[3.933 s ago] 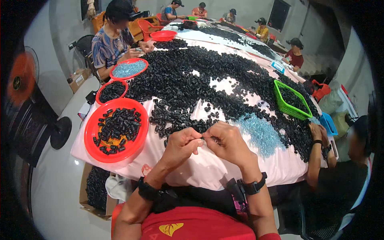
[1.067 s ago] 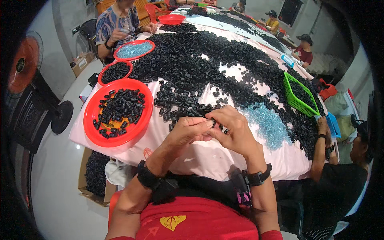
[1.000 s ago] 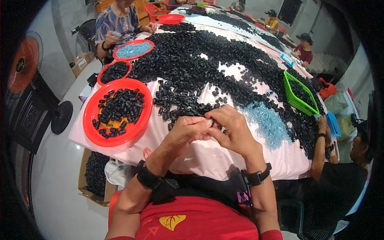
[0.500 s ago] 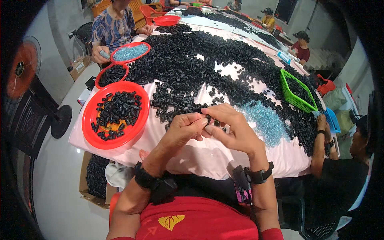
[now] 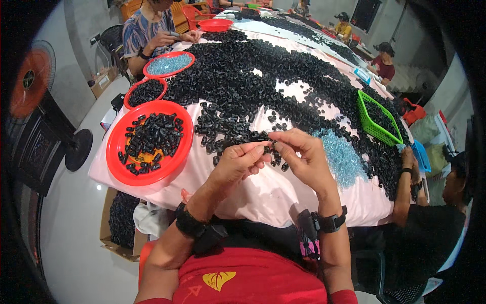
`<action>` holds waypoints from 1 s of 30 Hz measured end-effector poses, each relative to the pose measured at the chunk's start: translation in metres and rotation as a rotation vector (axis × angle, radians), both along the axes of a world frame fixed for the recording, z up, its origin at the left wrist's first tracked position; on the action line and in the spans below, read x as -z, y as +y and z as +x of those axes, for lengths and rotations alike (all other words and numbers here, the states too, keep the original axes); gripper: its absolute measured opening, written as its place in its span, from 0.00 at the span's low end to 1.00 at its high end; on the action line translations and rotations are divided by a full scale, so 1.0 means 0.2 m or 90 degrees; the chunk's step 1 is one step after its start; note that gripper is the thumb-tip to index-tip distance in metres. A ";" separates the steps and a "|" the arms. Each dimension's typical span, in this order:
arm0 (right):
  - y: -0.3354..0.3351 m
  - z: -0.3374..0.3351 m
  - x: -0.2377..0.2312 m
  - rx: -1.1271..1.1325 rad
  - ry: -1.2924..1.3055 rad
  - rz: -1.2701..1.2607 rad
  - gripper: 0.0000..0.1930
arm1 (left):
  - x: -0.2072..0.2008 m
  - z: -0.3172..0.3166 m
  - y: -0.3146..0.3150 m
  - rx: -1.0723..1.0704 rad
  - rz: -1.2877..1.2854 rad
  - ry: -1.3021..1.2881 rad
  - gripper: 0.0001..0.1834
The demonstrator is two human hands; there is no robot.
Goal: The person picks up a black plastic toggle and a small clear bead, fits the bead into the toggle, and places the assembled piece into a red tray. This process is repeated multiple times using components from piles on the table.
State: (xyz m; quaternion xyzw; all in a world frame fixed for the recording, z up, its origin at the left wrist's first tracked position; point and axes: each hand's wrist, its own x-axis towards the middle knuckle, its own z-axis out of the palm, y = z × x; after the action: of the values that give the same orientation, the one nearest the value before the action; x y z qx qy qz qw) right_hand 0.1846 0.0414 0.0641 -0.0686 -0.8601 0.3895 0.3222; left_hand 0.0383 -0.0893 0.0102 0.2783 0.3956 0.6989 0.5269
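Note:
Close above the table's near edge, my left hand (image 5: 238,164) is closed with a small black cylindrical plastic part (image 5: 267,149) pinched at its fingertips. Facing it, my right hand (image 5: 304,159) is closed too, its thumb and forefinger on a small black part (image 5: 274,144) beside the first. Whether the two parts are joined is hidden by the fingers. Just beyond my fingertips lies a wide spread of black parts (image 5: 228,121). To the right of my right hand is a heap of small clear bluish pieces (image 5: 340,159).
On the left stand a large red basin (image 5: 112,147) of black parts and smaller red trays (image 5: 145,68). A green basket (image 5: 372,128) holds black parts at right. Co-workers sit around the pink-covered table (image 5: 258,197). A box (image 5: 105,228) of black pieces is below.
Both my hands have shifted slightly right, and their fingertips have drawn a little apart. The co-worker at the far left has brought a hand from the tray in toward the other hand.

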 end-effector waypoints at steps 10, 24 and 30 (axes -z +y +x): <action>-0.05 -0.02 0.00 0.044 -0.003 0.035 0.09 | 0.03 0.00 0.00 0.016 0.009 -0.054 0.16; -0.04 -0.01 0.01 0.079 -0.024 0.053 0.08 | 0.02 0.01 0.00 -0.042 0.002 0.029 0.15; -0.04 0.00 0.01 0.075 -0.030 0.066 0.08 | 0.05 0.01 0.01 -0.063 0.004 0.091 0.13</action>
State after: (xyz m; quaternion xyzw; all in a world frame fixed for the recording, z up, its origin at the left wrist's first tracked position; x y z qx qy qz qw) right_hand 0.1838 0.0340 0.0627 -0.1114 -0.8808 0.3234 0.3273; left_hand 0.0399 -0.0880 0.0009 0.3092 0.4433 0.7037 0.4612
